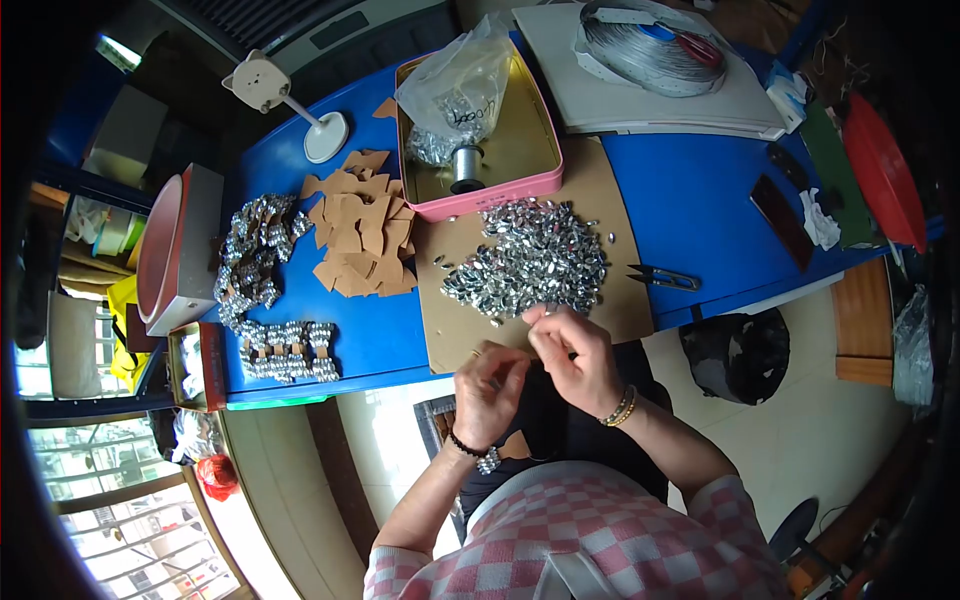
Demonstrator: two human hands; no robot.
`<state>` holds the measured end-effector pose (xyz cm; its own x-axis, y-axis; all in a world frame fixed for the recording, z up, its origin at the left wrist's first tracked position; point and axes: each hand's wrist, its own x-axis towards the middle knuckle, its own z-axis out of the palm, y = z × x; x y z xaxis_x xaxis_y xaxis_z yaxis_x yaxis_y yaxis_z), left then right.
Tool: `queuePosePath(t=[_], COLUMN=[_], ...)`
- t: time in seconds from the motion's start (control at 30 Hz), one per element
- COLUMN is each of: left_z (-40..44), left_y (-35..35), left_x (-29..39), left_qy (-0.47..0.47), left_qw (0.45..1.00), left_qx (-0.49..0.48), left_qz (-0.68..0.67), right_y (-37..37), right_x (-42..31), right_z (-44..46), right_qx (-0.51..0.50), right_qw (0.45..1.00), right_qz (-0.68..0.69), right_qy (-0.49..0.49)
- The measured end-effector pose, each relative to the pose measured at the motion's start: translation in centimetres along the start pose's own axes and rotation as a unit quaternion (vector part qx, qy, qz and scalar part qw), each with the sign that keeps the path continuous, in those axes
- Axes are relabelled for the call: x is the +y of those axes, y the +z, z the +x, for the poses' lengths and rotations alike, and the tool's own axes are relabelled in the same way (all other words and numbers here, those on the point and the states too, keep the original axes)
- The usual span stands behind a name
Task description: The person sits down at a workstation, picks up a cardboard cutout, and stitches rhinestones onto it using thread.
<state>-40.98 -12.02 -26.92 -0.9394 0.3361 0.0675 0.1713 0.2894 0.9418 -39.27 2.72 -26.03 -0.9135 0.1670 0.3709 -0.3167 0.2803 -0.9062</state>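
Observation:
My left hand (492,392) is closed in a pinch near the cardboard's front edge; what lies between its fingertips is too small to make out. Just right of it, my right hand (573,358) has its fingers pressed together too, below a heap of shiny silver pieces (540,255). That heap lies on a brown cardboard sheet (445,325). Under my left wrist hangs a silver beaded cluster (488,461) beside a tan card piece (515,446). Tan cut card pieces (365,225) are piled to the left, next to strung silver beadwork (255,260).
Behind the heap stands a pink-rimmed tin (490,205) with a plastic bag (465,85) and a wire spool (466,168). Small snips (664,278) lie right of the heap. A wire coil (650,50) rests on a white board (560,95). A black bin (735,355) stands below the table.

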Motion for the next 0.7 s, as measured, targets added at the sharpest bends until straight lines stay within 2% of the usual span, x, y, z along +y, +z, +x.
queuePosePath(t=[0.03, 0.1, 0.13, 0.2, 0.27, 0.37, 0.4, 0.43, 0.47, 0.5, 0.6, 0.7], left_z=[0.5, 1.6, 2.3, 3.3, 3.7, 3.8, 3.6, 3.3, 3.1, 2.9, 2.6, 2.3], left_y=[-0.3, -0.8, -1.1, -1.5, -1.5, -1.3, -1.4, -1.4, -1.5, -1.6, -2.1, -2.0], left_x=[-0.1, -0.4, -0.9, -1.8, -2.3, -2.8, -3.0, -3.1, -3.2, -2.9, -1.0, -0.8], left_qy=[0.001, 0.004, 0.050, 0.136, 0.144, 0.163, 0.087, 0.008, -0.073, -0.075, -0.201, -0.220], left_qw=[0.999, 0.998, 0.991, 0.961, 0.955, 0.942, 0.982, 0.999, 0.992, 0.992, 0.940, 0.931], left_qx=[0.017, 0.033, 0.039, 0.050, 0.044, 0.031, 0.012, -0.007, -0.026, -0.025, -0.098, -0.095], left_qz=[0.029, 0.058, 0.117, 0.235, 0.255, 0.293, 0.165, 0.034, -0.098, -0.098, -0.256, -0.274], right_y=[-0.1, -0.5, -0.6, -0.4, -0.1, -0.2, -0.2, -0.3, -0.4, -0.4, -0.2, -0.3], right_x=[-0.3, -0.8, -0.9, -0.1, 0.8, 1.1, 1.1, 1.1, 0.8, 0.6, 0.6, 0.8], right_z=[0.0, 0.1, 0.2, -0.1, -0.6, -0.9, -0.8, -0.8, -0.7, -0.6, -0.5, -0.7], right_qx=[0.001, -0.036, -0.055, -0.059, -0.065, -0.086, -0.097, -0.097, -0.096, -0.096, -0.095, -0.091], right_qw=[1.000, 0.976, 0.948, 0.962, 0.982, 0.987, 0.988, 0.988, 0.990, 0.991, 0.993, 0.995], right_qz=[0.001, 0.140, 0.206, 0.169, 0.092, 0.034, 0.004, 0.004, -0.012, -0.028, -0.041, -0.044], right_qy=[0.001, 0.161, 0.237, 0.208, 0.153, 0.132, 0.120, 0.120, 0.104, 0.088, 0.053, 0.020])
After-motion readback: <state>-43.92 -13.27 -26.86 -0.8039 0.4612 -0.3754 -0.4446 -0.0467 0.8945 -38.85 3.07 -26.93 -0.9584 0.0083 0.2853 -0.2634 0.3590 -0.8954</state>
